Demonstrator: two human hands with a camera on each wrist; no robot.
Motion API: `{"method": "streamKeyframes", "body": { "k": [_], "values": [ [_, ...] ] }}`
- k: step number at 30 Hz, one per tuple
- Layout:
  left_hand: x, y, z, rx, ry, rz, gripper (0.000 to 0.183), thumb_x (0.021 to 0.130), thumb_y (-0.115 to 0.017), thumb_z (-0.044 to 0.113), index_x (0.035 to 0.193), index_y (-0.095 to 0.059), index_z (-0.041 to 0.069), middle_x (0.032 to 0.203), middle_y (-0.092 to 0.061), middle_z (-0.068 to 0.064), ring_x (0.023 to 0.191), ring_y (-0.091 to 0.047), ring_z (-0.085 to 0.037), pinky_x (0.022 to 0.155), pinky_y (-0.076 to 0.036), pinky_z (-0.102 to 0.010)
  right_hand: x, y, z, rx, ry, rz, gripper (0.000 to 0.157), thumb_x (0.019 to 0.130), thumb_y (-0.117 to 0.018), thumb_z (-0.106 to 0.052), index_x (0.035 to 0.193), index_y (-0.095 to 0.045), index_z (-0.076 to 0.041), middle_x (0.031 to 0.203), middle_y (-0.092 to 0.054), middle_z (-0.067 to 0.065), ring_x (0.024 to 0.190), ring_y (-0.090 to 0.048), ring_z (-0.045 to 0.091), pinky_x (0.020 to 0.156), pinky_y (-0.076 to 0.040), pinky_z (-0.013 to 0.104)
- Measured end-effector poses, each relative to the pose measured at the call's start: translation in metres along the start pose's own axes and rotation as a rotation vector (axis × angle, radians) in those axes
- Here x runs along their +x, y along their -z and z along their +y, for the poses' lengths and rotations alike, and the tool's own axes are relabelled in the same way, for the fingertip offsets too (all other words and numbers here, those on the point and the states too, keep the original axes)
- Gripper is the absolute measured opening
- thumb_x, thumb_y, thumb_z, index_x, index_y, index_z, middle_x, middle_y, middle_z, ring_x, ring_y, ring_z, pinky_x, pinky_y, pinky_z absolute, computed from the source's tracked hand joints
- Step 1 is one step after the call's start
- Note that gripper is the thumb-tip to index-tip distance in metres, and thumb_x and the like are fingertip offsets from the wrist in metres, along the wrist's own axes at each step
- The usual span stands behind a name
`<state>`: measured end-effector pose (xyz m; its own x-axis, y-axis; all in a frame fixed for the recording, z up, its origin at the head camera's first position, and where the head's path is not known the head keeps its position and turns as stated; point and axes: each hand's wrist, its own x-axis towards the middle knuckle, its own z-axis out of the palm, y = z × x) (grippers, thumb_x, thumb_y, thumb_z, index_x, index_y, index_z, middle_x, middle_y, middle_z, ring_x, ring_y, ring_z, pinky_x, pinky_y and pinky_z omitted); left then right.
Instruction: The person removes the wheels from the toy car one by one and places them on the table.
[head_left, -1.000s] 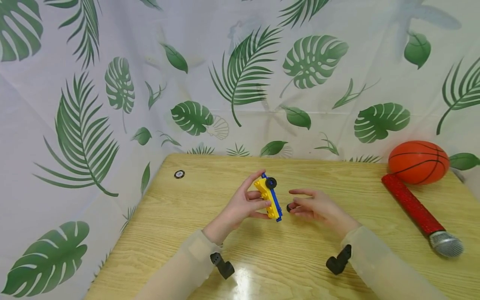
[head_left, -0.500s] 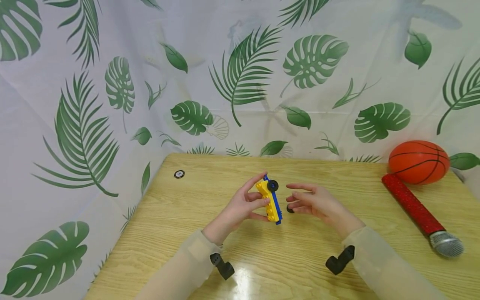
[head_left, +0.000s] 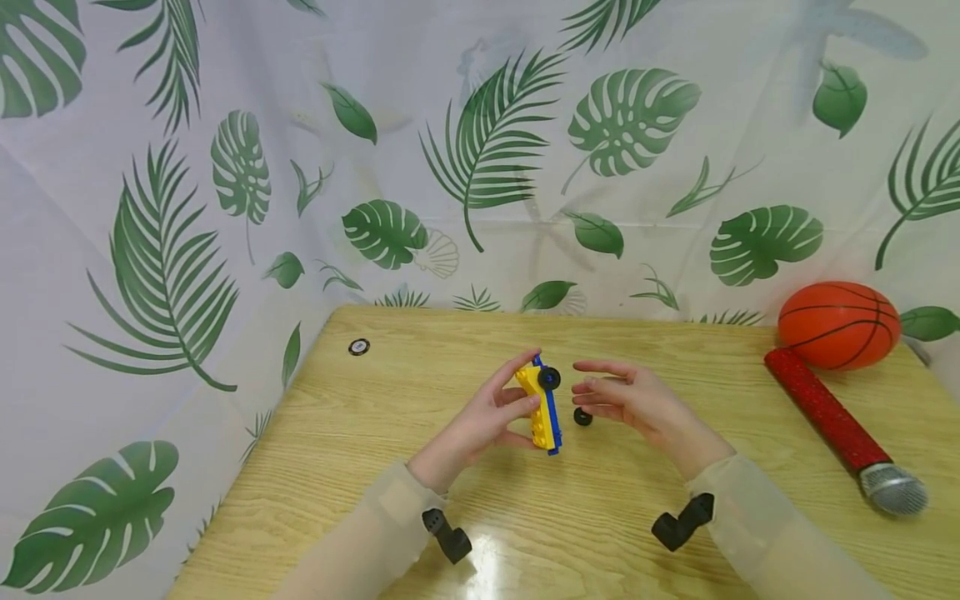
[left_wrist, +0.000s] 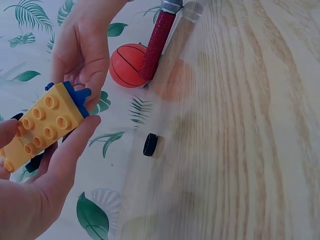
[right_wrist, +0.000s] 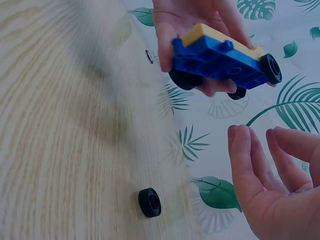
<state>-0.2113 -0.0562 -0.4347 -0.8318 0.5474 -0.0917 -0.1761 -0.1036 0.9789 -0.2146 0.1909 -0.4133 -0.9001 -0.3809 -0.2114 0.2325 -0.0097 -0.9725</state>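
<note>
My left hand (head_left: 483, 417) grips a toy car (head_left: 543, 412) with a yellow studded brick body and a blue chassis, held tilted above the table. In the right wrist view its underside shows, with three black wheels, a front one (right_wrist: 270, 68) among them, and a bare blue axle stub (right_wrist: 227, 46). A loose black wheel (head_left: 582, 416) is on the table below the right fingertips. My right hand (head_left: 637, 404) hovers to the right of the car, fingers loosely bent and holding nothing. In the left wrist view the loose wheel (left_wrist: 150, 144) lies apart from both hands.
A red microphone (head_left: 832, 417) with a silver head lies at the right of the wooden table (head_left: 360, 450). Behind it sits an orange basketball (head_left: 838, 325). A small black-and-white disc (head_left: 359, 347) lies at the back left. A leaf-print cloth (head_left: 480, 167) hangs behind.
My left hand and the car have shifted slightly right and towards me. My right fingers have lifted off the loose wheel, which now shows fully.
</note>
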Motion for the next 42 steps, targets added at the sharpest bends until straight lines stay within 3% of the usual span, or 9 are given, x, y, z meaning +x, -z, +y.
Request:
{"method": "streamKeyframes", "body": {
  "k": [8, 22, 35, 42],
  "values": [
    [0.001, -0.003, -0.001, -0.008, 0.013, -0.024, 0.059, 0.104, -0.051, 0.012, 0.150, -0.035, 0.045, 0.146, -0.046, -0.022, 0.122, -0.058, -0.033, 0.080, -0.058, -0.059, -0.004, -0.004, -0.006, 0.019, 0.042, -0.026, 0.051, 0.102, -0.055, -0.012, 0.146, -0.038, 0.007, 0.106, -0.070, -0.001, 0.099, -0.071, 0.013, 0.089, -0.057, 0.024],
    [0.004, -0.004, -0.001, 0.011, 0.019, -0.014, 0.058, 0.103, -0.053, 0.013, 0.149, -0.037, 0.044, 0.135, -0.057, -0.021, 0.112, -0.064, -0.026, 0.077, -0.059, -0.055, -0.010, -0.013, -0.013, -0.057, 0.051, -0.008, 0.060, 0.101, -0.059, -0.019, 0.149, -0.034, 0.007, 0.118, -0.065, 0.002, 0.104, -0.070, 0.013, 0.093, -0.056, 0.025],
    [0.005, -0.008, 0.001, 0.042, 0.036, -0.023, 0.058, 0.102, -0.055, 0.013, 0.149, -0.038, 0.042, 0.133, -0.060, -0.020, 0.113, -0.064, -0.026, 0.074, -0.061, -0.051, -0.016, -0.015, -0.014, 0.044, 0.083, -0.037, 0.054, 0.098, -0.061, -0.008, 0.143, -0.039, 0.013, 0.103, -0.073, -0.002, 0.096, -0.071, 0.011, 0.089, -0.057, 0.023],
    [0.005, -0.011, -0.001, 0.059, 0.041, -0.005, 0.049, 0.101, -0.057, 0.013, 0.145, -0.044, 0.032, 0.129, -0.063, -0.021, 0.107, -0.066, -0.025, 0.076, -0.060, -0.055, -0.015, -0.015, -0.013, -0.033, 0.052, -0.009, 0.056, 0.097, -0.062, -0.006, 0.144, -0.038, 0.013, 0.104, -0.070, -0.002, 0.097, -0.070, 0.009, 0.089, -0.057, 0.021]
  ]
}}
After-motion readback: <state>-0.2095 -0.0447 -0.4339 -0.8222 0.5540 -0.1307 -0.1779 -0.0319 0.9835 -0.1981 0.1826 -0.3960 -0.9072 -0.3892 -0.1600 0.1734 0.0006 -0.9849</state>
